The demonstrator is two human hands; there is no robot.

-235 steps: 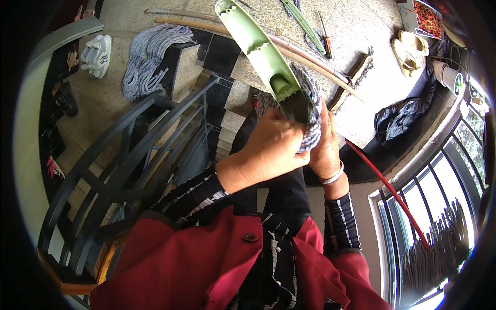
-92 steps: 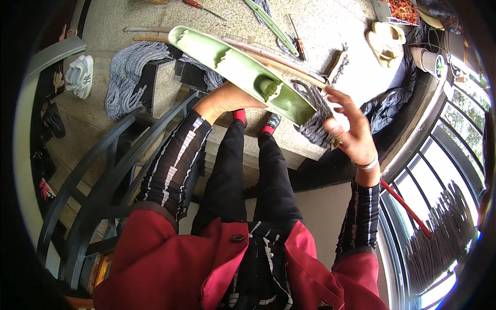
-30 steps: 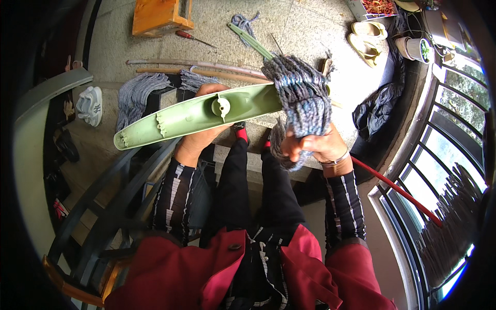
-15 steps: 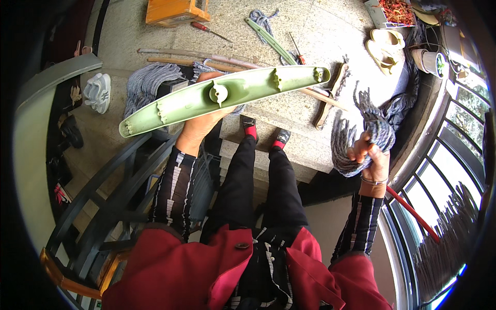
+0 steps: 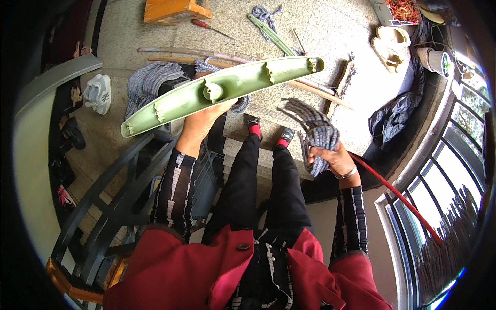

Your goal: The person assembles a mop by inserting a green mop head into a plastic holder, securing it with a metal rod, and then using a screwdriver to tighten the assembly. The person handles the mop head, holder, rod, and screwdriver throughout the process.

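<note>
My left hand (image 5: 199,129) grips a long, curved piece of light green plastic (image 5: 240,82), tilted up to the right. It looks like a mop head plate, its hollow side with a round socket facing me. Part of the hand is hidden behind it. My right hand (image 5: 337,159) is closed around a bundle of grey-blue mop yarn (image 5: 321,135), whose loose ends fan out to the upper left. More of this yarn (image 5: 150,85) hangs in a thick bunch behind the plate's left end. Whether that bunch is joined to the plate, I cannot tell.
Wooden poles (image 5: 181,60) lie across the floor beyond the plate. A red-handled screwdriver (image 5: 212,29), a wooden stool (image 5: 175,10) and a narrow green plate with yarn (image 5: 271,33) are farther off. Steps (image 5: 268,113) drop toward me; a dark railing (image 5: 119,181) stands left, a red-handled broom (image 5: 398,194) right.
My right hand has moved left with the yarn bundle, bringing it nearer the green plate. The plate has shifted slightly left, and its right end has come nearer me.
</note>
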